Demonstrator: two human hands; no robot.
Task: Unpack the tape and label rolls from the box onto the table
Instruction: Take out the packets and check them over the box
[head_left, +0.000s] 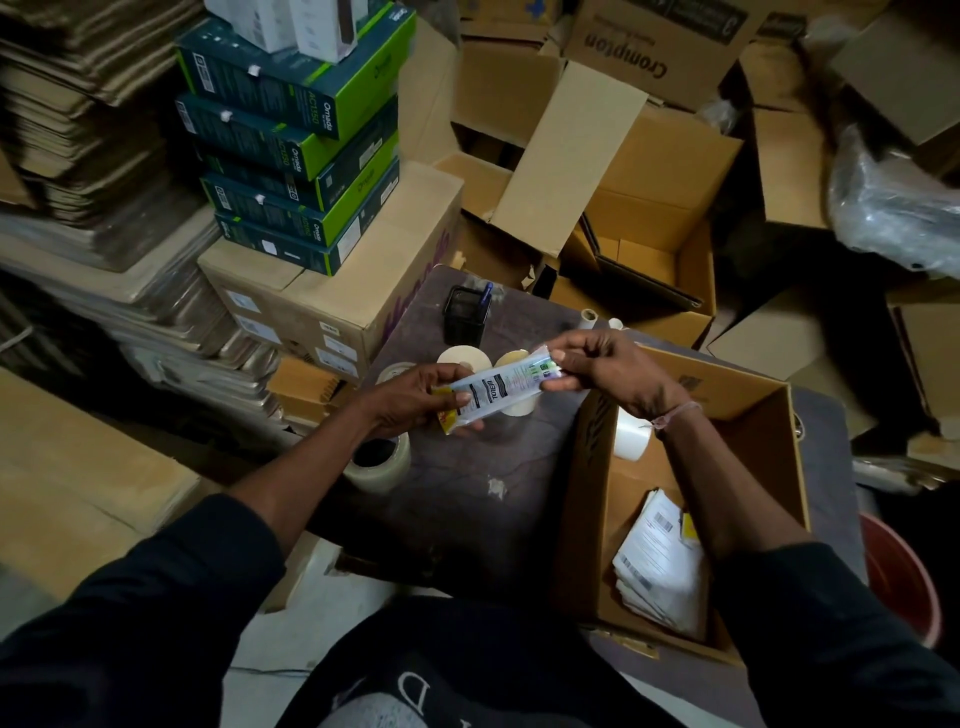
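Mid-unpack: left hand (415, 402) and right hand (597, 366) pinch a packet (498, 392) over the desk (467, 478). Next: set it down, fetch white roll (631, 434) (in box (779, 467)).

Left grip (415, 400) and right grip (597, 364) raised, fingers pinching.

Both hands held a flat plastic packet (496, 396) above the dark table (467, 483): the left hand (415, 402) gripped its lower end, the right hand (602, 371) pinched its upper end. A clear tape roll (378, 464) lay on the table below the left wrist. Two white label rolls (464, 362) stood behind the packet. The open box (748, 457) at right contained a white roll (631, 435) and printed papers (660, 566). A black pen holder (464, 317) stood farther back.
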